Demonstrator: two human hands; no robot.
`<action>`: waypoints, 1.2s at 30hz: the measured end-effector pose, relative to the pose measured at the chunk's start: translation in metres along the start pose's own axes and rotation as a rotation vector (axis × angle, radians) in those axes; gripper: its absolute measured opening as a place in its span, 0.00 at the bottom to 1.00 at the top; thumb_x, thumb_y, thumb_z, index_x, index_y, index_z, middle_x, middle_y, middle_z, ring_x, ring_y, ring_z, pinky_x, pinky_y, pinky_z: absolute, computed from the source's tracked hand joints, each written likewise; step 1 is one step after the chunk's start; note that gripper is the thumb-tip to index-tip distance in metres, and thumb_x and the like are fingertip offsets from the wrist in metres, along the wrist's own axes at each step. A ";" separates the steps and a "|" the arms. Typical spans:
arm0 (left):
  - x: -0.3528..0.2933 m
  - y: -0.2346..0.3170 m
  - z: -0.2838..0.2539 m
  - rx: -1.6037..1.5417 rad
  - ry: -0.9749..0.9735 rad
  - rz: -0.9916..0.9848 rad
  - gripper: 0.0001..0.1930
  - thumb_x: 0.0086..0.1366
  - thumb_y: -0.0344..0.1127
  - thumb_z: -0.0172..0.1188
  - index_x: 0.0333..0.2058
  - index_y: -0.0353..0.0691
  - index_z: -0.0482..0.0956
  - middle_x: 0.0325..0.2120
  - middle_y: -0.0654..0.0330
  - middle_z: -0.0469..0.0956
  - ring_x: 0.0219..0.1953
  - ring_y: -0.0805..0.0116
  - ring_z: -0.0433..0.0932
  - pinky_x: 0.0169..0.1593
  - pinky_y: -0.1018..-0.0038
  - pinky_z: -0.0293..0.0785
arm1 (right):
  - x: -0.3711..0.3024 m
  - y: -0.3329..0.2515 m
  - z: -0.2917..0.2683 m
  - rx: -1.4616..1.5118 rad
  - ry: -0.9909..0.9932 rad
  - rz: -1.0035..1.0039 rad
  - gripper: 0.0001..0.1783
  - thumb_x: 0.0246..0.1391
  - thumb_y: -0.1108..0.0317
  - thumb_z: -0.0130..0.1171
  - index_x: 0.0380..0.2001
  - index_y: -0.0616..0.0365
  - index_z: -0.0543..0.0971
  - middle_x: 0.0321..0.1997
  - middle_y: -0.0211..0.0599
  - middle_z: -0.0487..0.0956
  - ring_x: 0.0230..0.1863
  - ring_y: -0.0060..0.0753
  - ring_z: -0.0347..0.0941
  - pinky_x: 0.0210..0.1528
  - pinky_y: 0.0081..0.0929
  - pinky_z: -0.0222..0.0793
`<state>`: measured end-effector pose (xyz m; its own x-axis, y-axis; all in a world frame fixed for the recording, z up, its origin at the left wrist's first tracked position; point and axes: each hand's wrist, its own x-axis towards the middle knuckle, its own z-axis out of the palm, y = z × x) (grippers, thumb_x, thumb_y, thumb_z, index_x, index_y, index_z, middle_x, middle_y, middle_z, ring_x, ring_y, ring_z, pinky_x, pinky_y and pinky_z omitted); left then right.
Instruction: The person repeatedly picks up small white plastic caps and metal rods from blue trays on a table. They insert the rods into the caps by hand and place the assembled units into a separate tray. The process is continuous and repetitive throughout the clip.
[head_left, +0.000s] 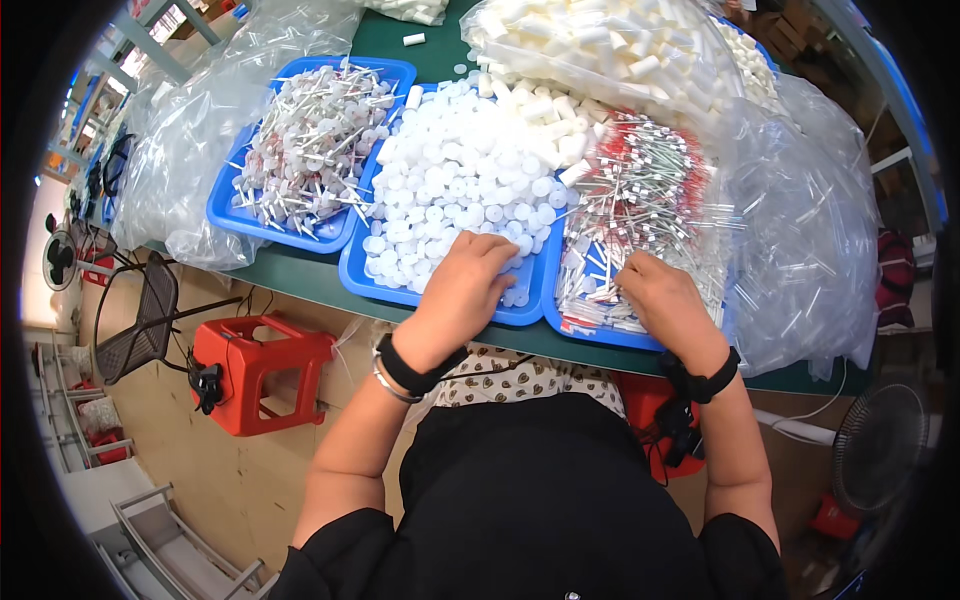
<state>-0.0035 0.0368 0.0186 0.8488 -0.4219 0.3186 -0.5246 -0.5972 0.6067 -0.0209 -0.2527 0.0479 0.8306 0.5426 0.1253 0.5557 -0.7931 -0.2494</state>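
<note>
My left hand (468, 288) is at the near edge of a heap of small translucent white plastic discs (440, 190), in the middle blue tray (385, 294). Its fingers are bent together among the discs; what they grip is hidden. Over the right blue tray (640, 340), my right hand (665, 300) has its fingers pinched beside thin rods with white ends (600, 280). Anything between those fingertips is too small to make out. Red and pale rods (650, 170) are piled farther back in that tray.
A left blue tray (222, 205) holds rods with discs on them. Behind the middle tray lie white foam cylinders (545, 110) and a large clear bag (620, 40) of more. Clear plastic bags (800, 230) flank the trays. A red stool (262, 370) stands left; a fan (880, 445) stands right.
</note>
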 end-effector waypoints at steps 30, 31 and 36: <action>-0.013 0.045 0.042 -2.081 -0.049 -0.854 0.22 0.71 0.36 0.56 0.57 0.28 0.68 0.43 0.57 0.76 0.40 0.77 0.76 0.47 0.83 0.78 | -0.003 -0.039 -0.027 0.321 0.221 -0.009 0.04 0.48 0.71 0.67 0.25 0.55 0.80 0.23 0.31 0.78 0.26 0.36 0.69 0.33 0.33 0.62; -0.013 0.046 0.041 -2.091 -0.045 -0.858 0.22 0.72 0.36 0.56 0.57 0.28 0.67 0.43 0.56 0.76 0.40 0.77 0.76 0.47 0.83 0.79 | -0.003 -0.039 -0.026 0.325 0.223 -0.013 0.04 0.47 0.72 0.67 0.25 0.55 0.80 0.22 0.31 0.78 0.26 0.36 0.69 0.33 0.33 0.62; -0.014 0.043 0.044 -2.133 -0.066 -0.834 0.22 0.72 0.36 0.56 0.58 0.28 0.66 0.42 0.57 0.76 0.40 0.77 0.76 0.47 0.83 0.79 | -0.003 -0.040 -0.026 0.330 0.209 -0.024 0.04 0.47 0.72 0.67 0.25 0.55 0.80 0.21 0.31 0.77 0.26 0.36 0.69 0.33 0.33 0.62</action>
<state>-0.0409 -0.0132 0.0085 0.7429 -0.5901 -0.3161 0.6600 0.7246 0.1984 -0.0445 -0.2294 0.0821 0.8259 0.4649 0.3188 0.5617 -0.6310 -0.5351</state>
